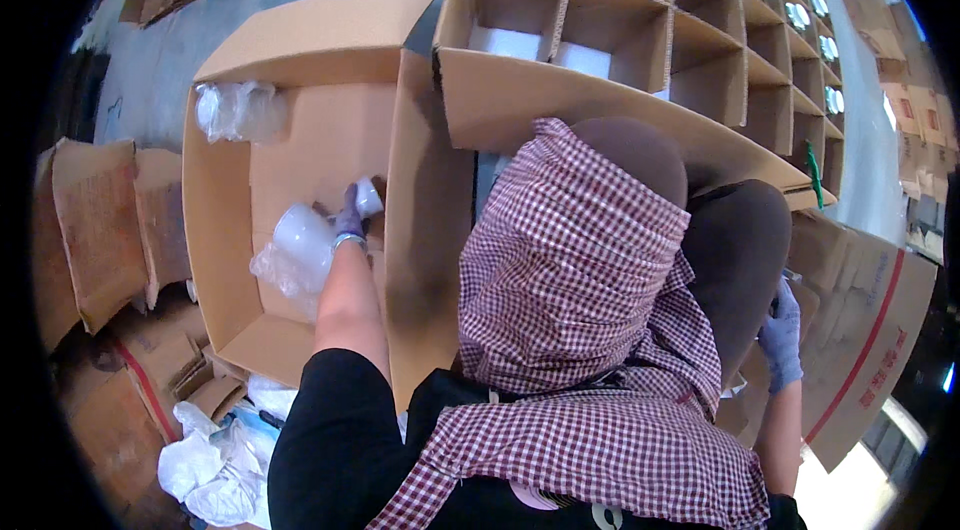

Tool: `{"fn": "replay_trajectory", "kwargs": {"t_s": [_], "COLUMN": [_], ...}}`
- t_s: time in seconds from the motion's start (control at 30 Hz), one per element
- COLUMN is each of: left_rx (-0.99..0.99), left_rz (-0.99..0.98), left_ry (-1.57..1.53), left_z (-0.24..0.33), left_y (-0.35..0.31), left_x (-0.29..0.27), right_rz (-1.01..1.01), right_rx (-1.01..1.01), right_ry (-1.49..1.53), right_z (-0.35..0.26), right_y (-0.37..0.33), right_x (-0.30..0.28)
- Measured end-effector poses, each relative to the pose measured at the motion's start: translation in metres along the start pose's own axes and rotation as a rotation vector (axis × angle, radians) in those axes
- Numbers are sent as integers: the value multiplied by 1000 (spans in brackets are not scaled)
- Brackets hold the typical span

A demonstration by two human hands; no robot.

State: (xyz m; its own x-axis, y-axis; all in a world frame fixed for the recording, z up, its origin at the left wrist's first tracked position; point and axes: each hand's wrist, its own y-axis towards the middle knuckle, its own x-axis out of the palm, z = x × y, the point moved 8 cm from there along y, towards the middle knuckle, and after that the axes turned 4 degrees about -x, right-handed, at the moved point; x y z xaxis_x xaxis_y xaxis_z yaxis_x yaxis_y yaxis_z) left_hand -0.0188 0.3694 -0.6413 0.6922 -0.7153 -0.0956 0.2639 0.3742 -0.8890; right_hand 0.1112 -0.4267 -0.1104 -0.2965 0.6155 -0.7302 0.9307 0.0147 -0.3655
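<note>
My left hand (350, 217), in a grey-purple glove, reaches deep into an open cardboard box (300, 165) on the left. Its fingers close on a small white cylindrical piece (369, 198), partly hidden by the hand. Just left of the wrist lies a larger white cylinder (303, 238), with crumpled clear plastic wrap (288, 275) against it. Another plastic-wrapped white item (238, 111) rests in the box's upper left corner. My right hand (782, 335), gloved too, is down beside my right knee near a cardboard flap; its fingertips are mostly hidden.
A large carton with cardboard dividers (570, 65) stands ahead; several right-hand cells hold white-topped items (797, 16). Folded cardboard (105, 230) stands at the left, and crumpled white plastic (215, 465) lies at the lower left. A red-striped carton (860, 330) is on the right.
</note>
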Motion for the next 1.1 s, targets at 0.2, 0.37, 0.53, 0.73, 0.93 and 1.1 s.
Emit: {"fn": "replay_trajectory", "kwargs": {"t_s": [0.2,0.37,0.53,0.73,0.93,1.1], "left_rx": [-98,257,254,533,292,539], "left_rz": [-278,-76,-732,-1356,-1842,-1555], "left_ry": [-395,-298,-993,-771,-693,-89], "left_z": [1,30,163,216,190,134], "left_y": [-36,-81,-306,-569,-707,-726], "left_x": [48,-11,39,131,215,290], "right_rz": [147,130,624,93,-632,-620], "right_rx": [112,-30,-191,-380,-485,-316], "right_ry": [9,-129,85,652,1607,1896], "right_z": [23,-10,-68,-237,-283,-232], "right_y": [-45,-18,-13,15,-7,-39], "right_x": [3,-10,-43,30,131,60]}}
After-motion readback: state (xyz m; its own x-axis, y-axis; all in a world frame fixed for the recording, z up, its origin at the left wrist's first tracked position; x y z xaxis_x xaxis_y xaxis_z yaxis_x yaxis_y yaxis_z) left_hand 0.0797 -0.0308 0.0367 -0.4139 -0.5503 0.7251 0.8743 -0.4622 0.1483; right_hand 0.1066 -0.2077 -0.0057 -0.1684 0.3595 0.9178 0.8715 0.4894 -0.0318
